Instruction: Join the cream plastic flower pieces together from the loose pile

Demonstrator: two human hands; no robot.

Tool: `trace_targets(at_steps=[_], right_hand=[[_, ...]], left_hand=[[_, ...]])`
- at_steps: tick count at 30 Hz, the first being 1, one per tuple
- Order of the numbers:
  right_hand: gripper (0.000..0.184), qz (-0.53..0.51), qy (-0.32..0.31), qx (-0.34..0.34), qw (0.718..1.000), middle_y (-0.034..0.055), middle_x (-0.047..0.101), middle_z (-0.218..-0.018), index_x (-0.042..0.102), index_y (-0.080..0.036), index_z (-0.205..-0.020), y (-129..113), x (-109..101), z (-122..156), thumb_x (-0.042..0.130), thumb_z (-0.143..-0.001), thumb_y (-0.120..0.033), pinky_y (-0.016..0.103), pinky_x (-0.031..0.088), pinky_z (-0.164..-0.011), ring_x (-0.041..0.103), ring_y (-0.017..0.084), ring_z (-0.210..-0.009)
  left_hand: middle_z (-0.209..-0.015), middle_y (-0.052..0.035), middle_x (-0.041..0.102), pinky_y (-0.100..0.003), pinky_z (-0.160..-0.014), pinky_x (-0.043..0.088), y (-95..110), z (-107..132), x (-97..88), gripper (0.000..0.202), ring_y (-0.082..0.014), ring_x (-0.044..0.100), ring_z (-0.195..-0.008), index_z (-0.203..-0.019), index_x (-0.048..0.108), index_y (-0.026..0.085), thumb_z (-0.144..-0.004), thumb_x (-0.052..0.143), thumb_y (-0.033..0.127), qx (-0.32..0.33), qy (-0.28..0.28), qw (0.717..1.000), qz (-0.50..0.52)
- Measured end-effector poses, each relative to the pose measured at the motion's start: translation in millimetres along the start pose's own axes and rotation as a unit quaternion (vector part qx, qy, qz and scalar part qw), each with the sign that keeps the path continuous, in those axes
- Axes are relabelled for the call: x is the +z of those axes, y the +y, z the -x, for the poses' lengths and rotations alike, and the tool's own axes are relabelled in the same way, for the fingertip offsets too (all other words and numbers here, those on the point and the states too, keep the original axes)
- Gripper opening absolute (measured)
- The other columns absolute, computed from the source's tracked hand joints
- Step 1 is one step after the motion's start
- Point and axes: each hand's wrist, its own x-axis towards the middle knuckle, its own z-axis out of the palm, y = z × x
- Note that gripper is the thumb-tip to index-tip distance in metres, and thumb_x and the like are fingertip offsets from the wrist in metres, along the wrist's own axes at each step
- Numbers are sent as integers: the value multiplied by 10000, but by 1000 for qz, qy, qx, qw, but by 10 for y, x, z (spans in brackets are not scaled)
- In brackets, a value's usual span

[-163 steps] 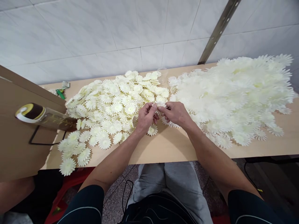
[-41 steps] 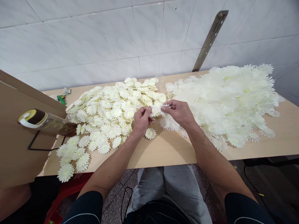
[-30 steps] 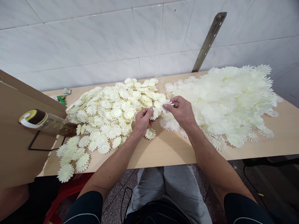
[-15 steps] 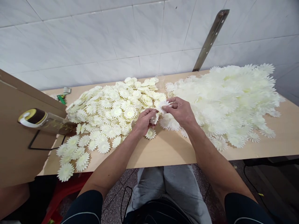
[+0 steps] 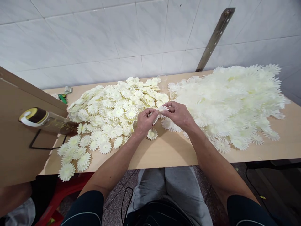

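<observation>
White flower (image 5: 162,108): hung above the surface (image 5: 164,155) in the head view, pinched between both hands, near the gap between left heap (image 5: 117,103) and right heap (image 5: 232,103).
Right grip (image 5: 180,114): closed on the flower, with thumb and fingers at its right side.
Left grip (image 5: 145,122): closed as well, with thumb and forefinger together at the flower's left edge.
Pale petals: showed partly below the fingers; could not tell whether held or lying.
Left heap: lay beside the left grip, full of overlapping yellowish-white flowers.
Right heap: spread beyond the right grip, paler, with many petals blurred together.
Loose flower (image 5: 152,134): rested on the surface, just on the near side of the left grip.
Corner flowers (image 5: 67,171): clustered at the left near corner, partly past the edge.
Bottle (image 5: 54,123): was placed between brown panel (image 5: 21,141) and left heap, with a dark lid and white strap.
Green item (image 5: 62,98): lay behind the bottle, too small to identify.
Metal strip (image 5: 215,40): slanted across the tiled wall (image 5: 89,34).
Red stool (image 5: 58,196): showed below, near another person's arm (image 5: 14,197).
</observation>
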Motion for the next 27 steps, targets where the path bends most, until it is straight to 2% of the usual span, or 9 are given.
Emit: trace_targets(at_steps=[3,6,11,14,17,21,27], right_hand=[[550,8,-47,-28,998,11,625,-715,706,-195,-873,3,-41,-6,792,-828,-736,322,452,-653,587,187,-700],[658,52,-62,-29,996,-15,485,-617,623,-204,-674,5,-71,-13,731,-837,-833,312,364,-597,483,156,-630],[712,69,-42,-6,997,-22,458,-593,593,-207,-643,-29,-75,-1,734,-765,-894,314,289,-582,415,141,-610],[718,99,-7,-18,995,-36,379,-569,455,-232,-588,-63,-67,13,707,-809,-867,314,272,-577,352,128,-600],[688,126,31,-34,991,-29,394,-562,382,-243,-592,-76,-61,22,685,-876,-791,311,282,-576,365,129,-600],[712,117,68,-38,990,-15,408,-541,365,-246,-590,-61,-49,34,588,-959,-812,316,280,-560,373,132,-574],[786,41,47,-23,998,-6,462,-534,436,-239,-579,-1,-21,21,605,-867,-950,317,287,-541,394,133,-550]], left_hand=[[-562,56,522,-247,-516,347,-1,-10,-18,345,-92,398,-532,-791,762,186,-719,888,500,44,-1,998,-38],[-587,42,560,-257,-542,348,23,-2,-26,288,-99,408,-552,-773,767,187,-749,852,461,88,-16,993,-76],[-595,38,570,-262,-535,348,36,14,-34,284,-106,411,-546,-801,769,193,-773,839,466,93,-22,991,-89],[-583,44,551,-261,-516,351,14,4,-37,325,-104,403,-529,-838,773,194,-783,844,507,77,-18,995,-62],[-579,51,534,-256,-506,354,-20,-19,-37,364,-99,406,-524,-834,760,197,-773,857,542,62,-5,998,-25],[-563,60,511,-251,-488,343,-47,-43,-33,415,-94,411,-511,-839,756,197,-744,893,577,44,8,999,-2],[-567,52,505,-252,-426,313,-15,-25,-27,567,-87,413,-474,-841,746,188,-721,914,716,30,-14,999,19]])
